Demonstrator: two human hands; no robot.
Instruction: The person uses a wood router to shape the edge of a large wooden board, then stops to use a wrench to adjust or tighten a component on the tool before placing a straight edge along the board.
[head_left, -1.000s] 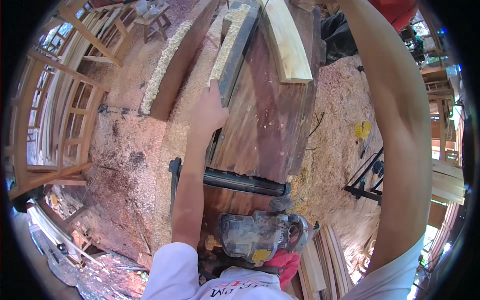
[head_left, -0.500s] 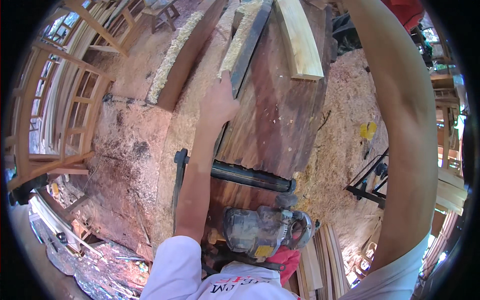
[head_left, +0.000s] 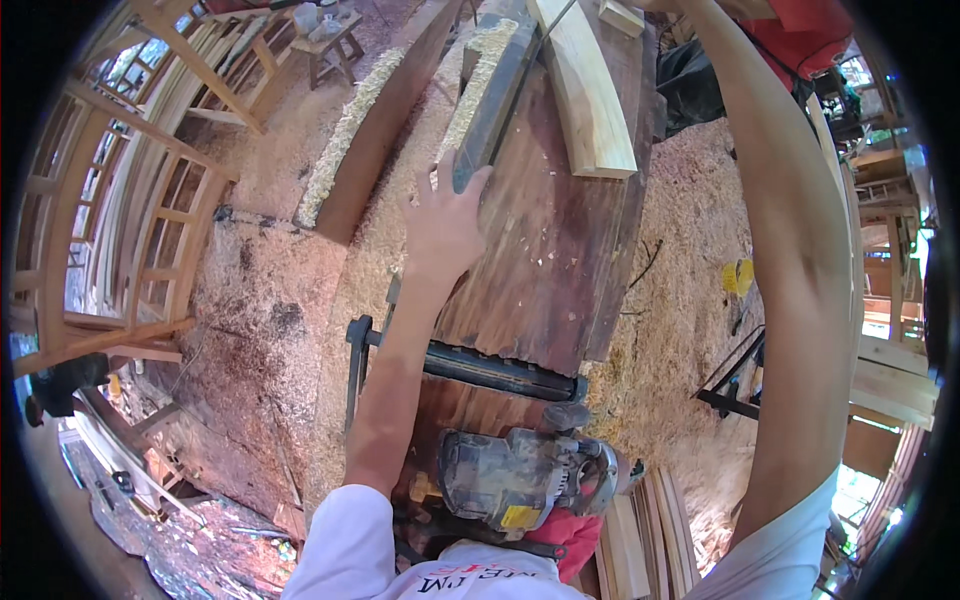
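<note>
At the near end of a dark-sided wooden beam (head_left: 483,120) topped with shavings, my left hand (head_left: 445,228) touches the wood. Its fingers are spread, thumb to the right of the end and fingertips to the left. My right arm reaches far up the right side, and my right hand (head_left: 658,4) is mostly cut off by the top edge, its fingers hidden. A pale, slightly curved wooden block (head_left: 592,110) lies on the dark planks (head_left: 545,270) between the arms. Left of the beam runs a brown timber (head_left: 375,150) with shavings along its edge.
A dark metal bar (head_left: 480,364) crosses the planks beneath my left forearm. Close to my body sits a dusty power tool (head_left: 505,475) beside a red cloth (head_left: 572,540). Wooden frames (head_left: 150,240) stand at left; wood strips (head_left: 650,530) lie at lower right. Sawdust covers the ground.
My left hand has drawn back slightly toward me and its fingers have spread around the beam's end. The beam has shifted slightly. The view has tilted, so most things sit a little lower.
</note>
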